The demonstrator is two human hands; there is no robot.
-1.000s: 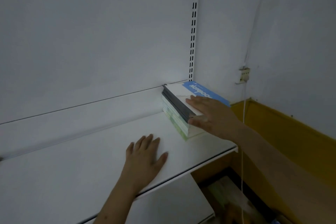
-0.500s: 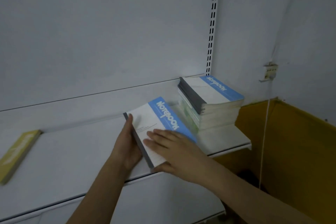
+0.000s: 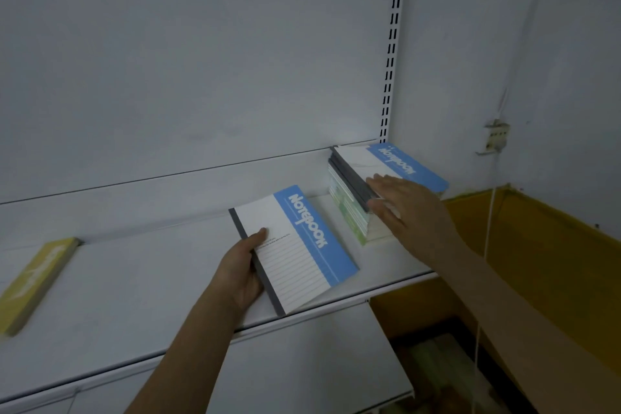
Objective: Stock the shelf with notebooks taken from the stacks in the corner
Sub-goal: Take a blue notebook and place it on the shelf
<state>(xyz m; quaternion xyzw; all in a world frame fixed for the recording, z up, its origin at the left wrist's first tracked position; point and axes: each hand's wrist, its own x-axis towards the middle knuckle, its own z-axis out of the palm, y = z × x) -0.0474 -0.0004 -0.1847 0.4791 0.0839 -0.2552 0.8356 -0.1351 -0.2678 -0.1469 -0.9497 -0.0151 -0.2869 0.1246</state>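
Note:
A white and blue notebook [image 3: 302, 245] lies on the white shelf [image 3: 134, 296] near its front edge. My left hand [image 3: 242, 265] grips its grey spine, thumb on the cover. A stack of notebooks [image 3: 356, 205] stands in the shelf's right corner, its top cover white and blue. My right hand [image 3: 403, 205] rests on the near end of that stack, fingers over the top notebook and thumb against the stack's front.
A yellow book [image 3: 37, 279] lies flat at the shelf's left end. A slotted upright [image 3: 391, 60] runs up behind the stack. A yellow panel [image 3: 537, 245] and a hanging white cord [image 3: 487, 245] are at the right. A lower shelf [image 3: 302, 363] sits below.
My right hand left the single notebook and went back to the corner stack. My left hand now holds that notebook alone, near the shelf's front.

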